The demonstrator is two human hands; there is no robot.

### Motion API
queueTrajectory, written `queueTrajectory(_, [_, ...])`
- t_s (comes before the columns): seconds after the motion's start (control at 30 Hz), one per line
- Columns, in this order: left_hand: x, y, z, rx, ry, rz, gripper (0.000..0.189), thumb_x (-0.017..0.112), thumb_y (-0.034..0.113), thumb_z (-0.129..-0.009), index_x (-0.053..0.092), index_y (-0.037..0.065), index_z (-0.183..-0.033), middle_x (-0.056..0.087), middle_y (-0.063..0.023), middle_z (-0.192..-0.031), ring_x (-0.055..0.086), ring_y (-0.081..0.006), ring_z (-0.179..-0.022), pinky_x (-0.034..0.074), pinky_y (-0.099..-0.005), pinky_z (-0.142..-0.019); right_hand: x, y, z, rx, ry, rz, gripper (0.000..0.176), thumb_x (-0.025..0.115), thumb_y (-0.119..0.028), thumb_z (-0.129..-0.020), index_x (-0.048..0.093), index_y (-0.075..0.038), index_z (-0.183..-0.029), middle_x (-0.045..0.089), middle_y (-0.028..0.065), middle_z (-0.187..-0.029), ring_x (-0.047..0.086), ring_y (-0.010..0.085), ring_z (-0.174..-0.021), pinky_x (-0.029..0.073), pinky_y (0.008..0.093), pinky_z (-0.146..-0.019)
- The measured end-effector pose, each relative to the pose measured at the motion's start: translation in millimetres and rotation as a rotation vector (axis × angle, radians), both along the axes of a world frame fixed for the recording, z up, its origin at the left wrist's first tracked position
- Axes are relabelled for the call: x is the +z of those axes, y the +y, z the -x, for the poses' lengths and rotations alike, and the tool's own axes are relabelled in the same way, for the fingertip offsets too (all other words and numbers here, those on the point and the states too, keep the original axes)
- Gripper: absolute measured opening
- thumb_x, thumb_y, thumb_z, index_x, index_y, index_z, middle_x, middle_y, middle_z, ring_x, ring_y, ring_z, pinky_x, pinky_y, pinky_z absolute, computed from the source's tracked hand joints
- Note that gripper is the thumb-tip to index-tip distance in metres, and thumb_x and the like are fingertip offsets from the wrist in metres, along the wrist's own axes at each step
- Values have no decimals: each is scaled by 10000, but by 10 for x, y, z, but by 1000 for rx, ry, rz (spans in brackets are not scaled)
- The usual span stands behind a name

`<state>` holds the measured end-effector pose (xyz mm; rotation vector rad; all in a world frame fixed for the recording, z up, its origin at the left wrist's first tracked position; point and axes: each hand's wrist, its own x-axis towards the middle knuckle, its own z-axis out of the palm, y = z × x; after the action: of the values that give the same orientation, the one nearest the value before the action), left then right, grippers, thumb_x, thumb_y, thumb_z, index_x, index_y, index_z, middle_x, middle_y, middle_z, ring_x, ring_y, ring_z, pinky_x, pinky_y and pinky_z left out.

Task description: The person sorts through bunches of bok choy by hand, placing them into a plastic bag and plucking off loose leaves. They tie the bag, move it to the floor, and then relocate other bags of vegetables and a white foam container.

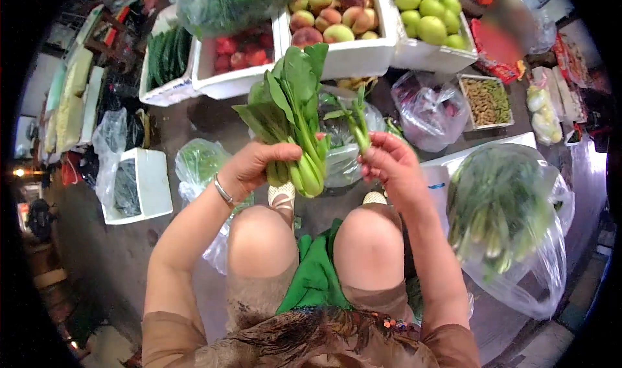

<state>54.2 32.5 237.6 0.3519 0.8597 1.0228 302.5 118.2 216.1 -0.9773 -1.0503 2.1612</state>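
My left hand [256,164], with a bracelet at the wrist, is wrapped round a bunch of leafy bok choy [295,109]. Its leaves point up and its pale green stalk ends hang below my thumb. To the right, my right hand [392,164] pinches a small green sprig [356,125] between thumb and fingers, a little apart from the bunch. Behind the two hands a clear plastic bag [350,164] lies on the floor, partly hidden. A green cloth [316,274] hangs between my knees.
White foam boxes hold cucumbers [170,54], red fruit [243,52], peaches [337,15] and green fruit [427,11]. Bagged greens [202,164] lie at left, near a small foam box [152,180]. A large bag of green onions [502,206] is at right, below a peanut tray [487,101].
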Motion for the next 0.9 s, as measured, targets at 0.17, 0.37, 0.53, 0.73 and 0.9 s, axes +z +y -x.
queueTrajectory(0.17, [652, -303, -544, 7, -22, -237, 617, 683, 96, -800, 426, -22, -1349, 552, -155, -1295, 563, -254, -1164, 459, -375, -996, 617, -675, -137, 108, -155, -544, 320, 589, -74, -902, 552, 2, -1212, 634, 43, -928, 587, 119, -812, 463, 231, -712])
queueTrajectory(0.37, [966, -779, -976, -35, 456, -411, 529, 731, 62, -744, 537, -13, -1230, 636, -97, -1140, 606, -194, -1022, 495, -330, -894, 1047, -1063, -754, 123, -390, -1038, 462, 624, -149, -858, 505, -24, -1286, 563, 177, -1203, 550, 283, -1116, 415, 357, -965])
queueTrajectory(0.53, [1320, -852, -1646, -234, 801, -648, 531, 736, 24, -738, 539, -16, -1229, 652, -76, -1094, 624, -175, -928, 506, -304, -833, 1354, -1542, -1193, 130, -498, -1032, 767, 783, -324, -709, 450, -17, -1328, 521, 207, -1302, 513, 316, -1203, 387, 403, -1030])
queueTrajectory(0.73, [1714, -848, -2801, -199, 1283, -1327, 908, 754, 196, -679, 303, 48, -1453, 267, -205, -1450, 345, -363, -1273, 340, -392, -1038, 1242, -1880, -1689, -458, 37, -679, 646, 730, -105, -764, 445, -36, -1339, 458, 165, -1368, 414, 267, -1292, 344, 378, -1063])
queueTrajectory(0.9, [2180, -648, -3375, -294, 1221, -1638, 992, 742, 233, -676, 203, 19, -1480, 137, -265, -1524, 260, -408, -1337, 197, -472, -1088, 1857, -1716, -2569, -868, -244, -998, 513, 689, -77, -799, 509, -18, -1275, 560, 132, -1262, 537, 228, -1158, 426, 383, -993])
